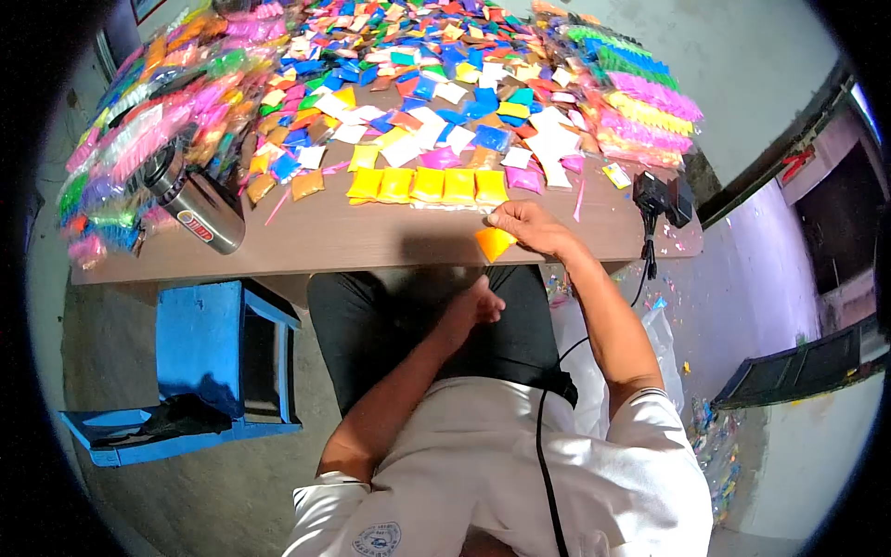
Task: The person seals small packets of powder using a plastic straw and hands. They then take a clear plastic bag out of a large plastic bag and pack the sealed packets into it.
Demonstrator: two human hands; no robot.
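Note:
My right hand (531,228) is at the table's front edge, closed in a pinch on a small yellow-orange packet (495,244) that hangs by its corner. Lower down, over my lap, my left hand (478,303) is held with its fingers loosely bent and apart, and nothing shows in it. Just beyond my right hand, a row of several puffy yellow packets (428,185) lies side by side on the brown table (343,243). A magenta packet (524,178) lies near the row's right end.
Many multicoloured packets (399,102) cover the table's far part. Bundles of bright bagged strips pile up left (130,153) and right (640,102). A steel flask (200,209) stands at left, a black cabled device (661,200) at right. A blue stool (200,343) is on the floor.

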